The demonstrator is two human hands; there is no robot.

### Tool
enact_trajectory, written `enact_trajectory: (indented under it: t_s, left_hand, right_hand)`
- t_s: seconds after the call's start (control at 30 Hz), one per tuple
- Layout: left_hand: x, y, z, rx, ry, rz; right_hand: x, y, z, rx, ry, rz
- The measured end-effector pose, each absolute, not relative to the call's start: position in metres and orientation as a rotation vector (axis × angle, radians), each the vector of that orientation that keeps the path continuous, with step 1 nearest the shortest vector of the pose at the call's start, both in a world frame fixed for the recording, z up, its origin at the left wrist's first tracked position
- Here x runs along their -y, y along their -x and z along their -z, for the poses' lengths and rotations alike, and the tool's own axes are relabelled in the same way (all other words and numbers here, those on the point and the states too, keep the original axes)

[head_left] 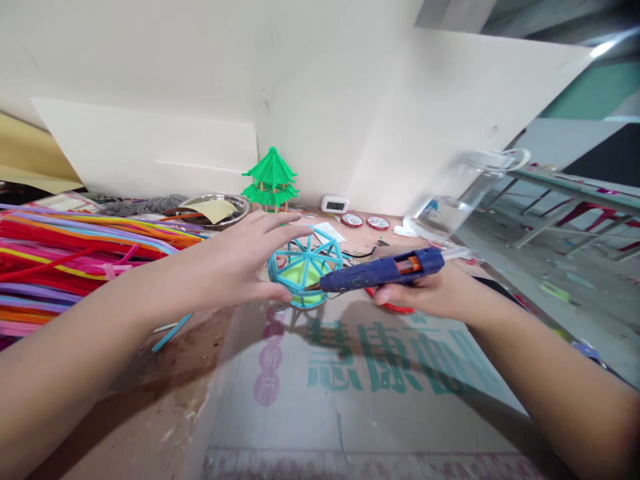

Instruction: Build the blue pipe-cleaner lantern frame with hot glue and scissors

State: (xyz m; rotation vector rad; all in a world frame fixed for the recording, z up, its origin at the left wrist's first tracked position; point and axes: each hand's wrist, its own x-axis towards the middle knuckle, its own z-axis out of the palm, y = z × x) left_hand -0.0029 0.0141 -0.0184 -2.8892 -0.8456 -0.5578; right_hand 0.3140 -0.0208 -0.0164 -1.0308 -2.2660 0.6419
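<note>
My right hand is closed around a dark blue hot glue gun, a clear glue stick poking out of its back end. The gun's metal nozzle meets the near rim of a small light-blue pipe-cleaner frame, round with spokes on top and a yellow-green base inside. My left hand curves around the frame's left side, thumb at its near edge and fingers over the top, gripping it. Behind stands a green two-tiered pagoda roof model on thin orange posts.
Bundles of coloured pipe cleaners lie at left, near a metal bowl. At the back are a white digital timer and two red-rimmed spools. A clear water jug stands back right. A printed board covers the table's front.
</note>
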Motion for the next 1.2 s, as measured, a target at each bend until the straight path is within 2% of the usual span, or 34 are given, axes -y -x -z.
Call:
enact_trajectory:
  t_s: [0.23, 1.2]
  left_hand:
    - [-0.0179, 0.0043, 0.0187, 0.919, 2.900, 0.550]
    - [-0.0116, -0.0052, 0.0186, 0.979, 3.002, 0.546]
  right_hand:
    - [0.0209, -0.3129, 0.0158, 2.277, 0.953, -0.747]
    - [0.0229, -0.3057, 0.0097, 2.278, 0.915, -0.673]
